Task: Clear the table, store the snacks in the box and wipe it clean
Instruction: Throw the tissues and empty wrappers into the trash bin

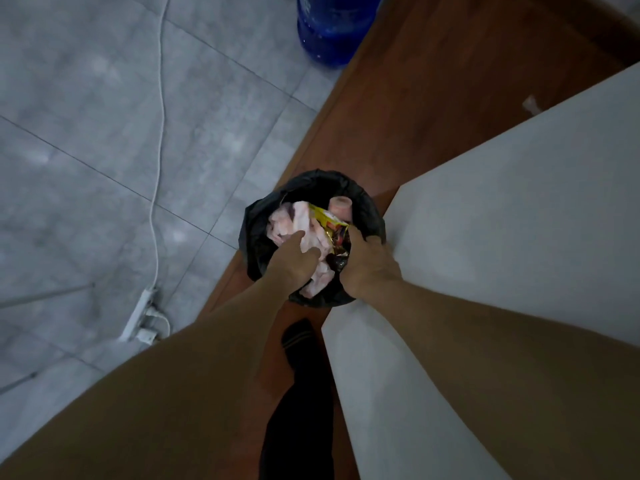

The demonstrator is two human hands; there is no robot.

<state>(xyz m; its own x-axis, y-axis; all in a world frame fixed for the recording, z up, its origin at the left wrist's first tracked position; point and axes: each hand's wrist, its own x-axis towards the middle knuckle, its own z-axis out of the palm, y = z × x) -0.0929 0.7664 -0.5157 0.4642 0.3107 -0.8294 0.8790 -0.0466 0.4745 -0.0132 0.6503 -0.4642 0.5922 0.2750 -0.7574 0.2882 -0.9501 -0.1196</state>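
Your black-lined bin [263, 233] sits at the center of the frame, on a brown wooden strip [415, 98] and tight against the corner of the white table [519, 202], which fills the right side. Your left hand [294, 263] is down in the bin with its fingers bent into a wad of pale crumpled tissue [287, 220], holding it. Your right hand [370, 265] curls over the bin's right edge beside a yellow snack wrapper [329, 220]. Its fingertips are hidden, so you cannot tell what they grip. A pinkish cup-like thing [341, 206] lies at the far side of the bin.

A blue water bottle [332, 29] stands at the top center. A white cable [161, 133] runs down the grey tiles to a power strip [140, 313] at the lower left. Your dark-socked foot [299, 341] is just below the bin. The print on the wrapper and on the bottle is too blurred to read.
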